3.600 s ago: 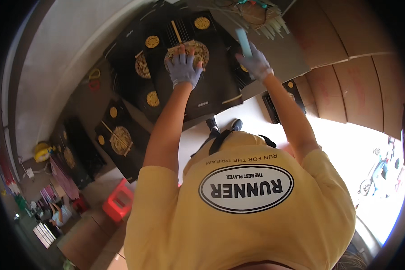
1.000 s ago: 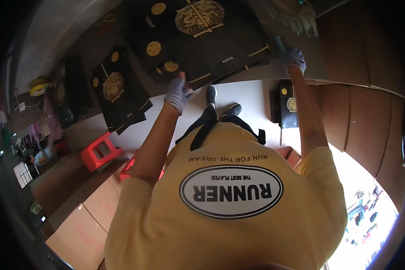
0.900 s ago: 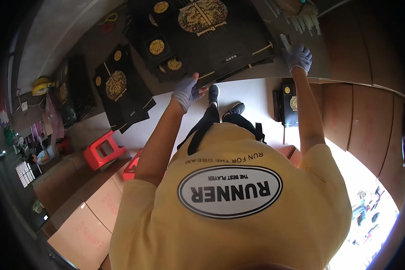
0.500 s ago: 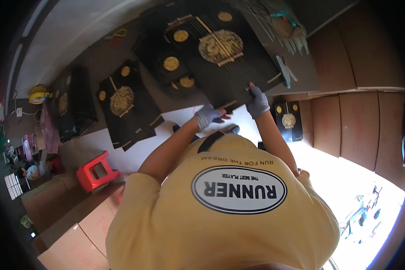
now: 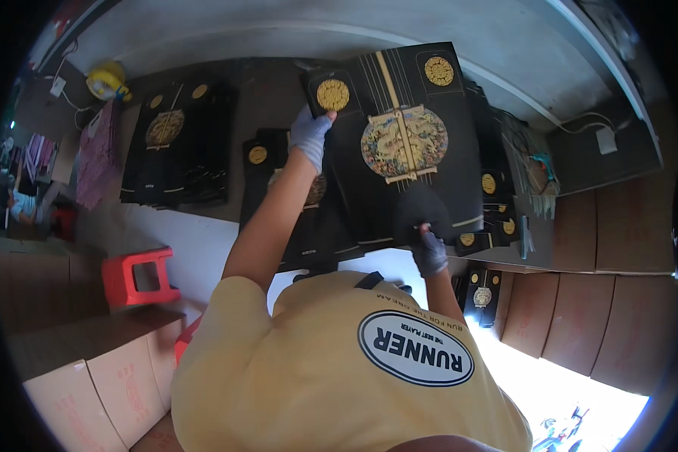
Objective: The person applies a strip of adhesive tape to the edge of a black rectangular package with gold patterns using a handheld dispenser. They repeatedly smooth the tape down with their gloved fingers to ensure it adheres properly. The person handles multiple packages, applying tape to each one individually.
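Note:
A large flat black printed piece, like a folded gift bag, carries gold roundels and a colourful round emblem crossed by a gold band. My left hand, in a pale grey glove, pinches its upper left edge, the bare thumb beside a gold roundel. At the lower edge my gloved right hand grips it, thumb on top; the other fingers are mostly hidden. A dark rounded patch lies above that thumb; I cannot tell whether it is shadow. Beneath the piece's left side is a stack of similar black pieces.
Another black stack lies on the dark table at the left. More black pieces and a bundle of pale strips are to the right. A red stool and cardboard boxes stand around me.
The view has turned toward the right. The large black piece has moved leftward over the neighbouring stack. My left hand has gone from its lower edge to its upper left edge.

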Demonstrator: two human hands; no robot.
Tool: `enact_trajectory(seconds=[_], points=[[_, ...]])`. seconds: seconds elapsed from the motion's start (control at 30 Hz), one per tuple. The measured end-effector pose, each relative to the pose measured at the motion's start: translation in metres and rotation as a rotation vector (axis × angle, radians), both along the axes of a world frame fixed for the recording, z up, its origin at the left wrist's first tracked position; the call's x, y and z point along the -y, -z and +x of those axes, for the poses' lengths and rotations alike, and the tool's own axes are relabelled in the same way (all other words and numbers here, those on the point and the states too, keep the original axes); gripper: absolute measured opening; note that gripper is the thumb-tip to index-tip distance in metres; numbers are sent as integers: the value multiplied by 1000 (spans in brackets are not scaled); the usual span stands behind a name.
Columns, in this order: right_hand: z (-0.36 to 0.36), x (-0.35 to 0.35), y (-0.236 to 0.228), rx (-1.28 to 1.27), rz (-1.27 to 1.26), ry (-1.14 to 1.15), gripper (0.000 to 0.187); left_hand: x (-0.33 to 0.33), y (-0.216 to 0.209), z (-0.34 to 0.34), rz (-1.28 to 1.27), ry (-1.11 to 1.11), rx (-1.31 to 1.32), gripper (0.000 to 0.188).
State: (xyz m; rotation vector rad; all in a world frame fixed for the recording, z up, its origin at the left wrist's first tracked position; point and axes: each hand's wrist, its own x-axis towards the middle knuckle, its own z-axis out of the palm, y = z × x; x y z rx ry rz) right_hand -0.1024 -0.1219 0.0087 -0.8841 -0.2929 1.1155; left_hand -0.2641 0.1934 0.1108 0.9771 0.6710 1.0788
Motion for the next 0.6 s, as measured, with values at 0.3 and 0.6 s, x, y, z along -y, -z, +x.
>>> enact_trajectory(seconds=[0.3,0.6], points=[[-98,-26,-27,830,-749,-1320,44,-60,131,-108,-79,49,-550,51],[-131,-220,-22,1298,-568,-633,33,109,167,-130,577,-158,-1612,73]])
